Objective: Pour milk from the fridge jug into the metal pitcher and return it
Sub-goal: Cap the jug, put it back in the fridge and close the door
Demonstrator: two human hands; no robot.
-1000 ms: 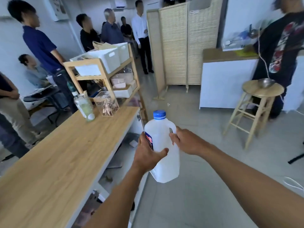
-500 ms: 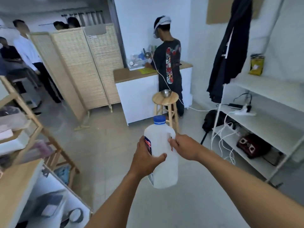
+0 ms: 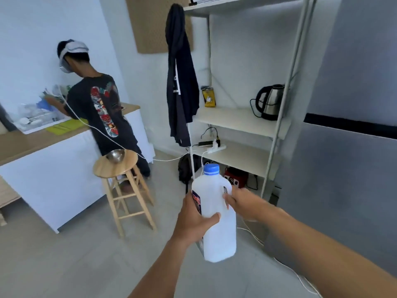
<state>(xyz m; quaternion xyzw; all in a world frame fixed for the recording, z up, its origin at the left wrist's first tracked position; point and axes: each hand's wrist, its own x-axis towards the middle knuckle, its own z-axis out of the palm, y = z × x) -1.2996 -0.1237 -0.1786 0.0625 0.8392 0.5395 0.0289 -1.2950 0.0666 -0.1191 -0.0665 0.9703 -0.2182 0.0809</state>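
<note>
Center frame, the left hand (image 3: 194, 220) and right hand (image 3: 242, 203) both grip the capped milk jug (image 3: 217, 224), beside the grey fridge (image 3: 348, 147).

Both bare forearms reach forward from the bottom of the frame, converging near its centre. The left hand (image 3: 193, 220) is cupped around the side of a milk jug (image 3: 217, 222), thumb pressed across its front. The right hand (image 3: 242, 203) comes in from the right, wrist nearly straight, fingers (image 3: 227, 197) hooked through the handle near the top.
</note>
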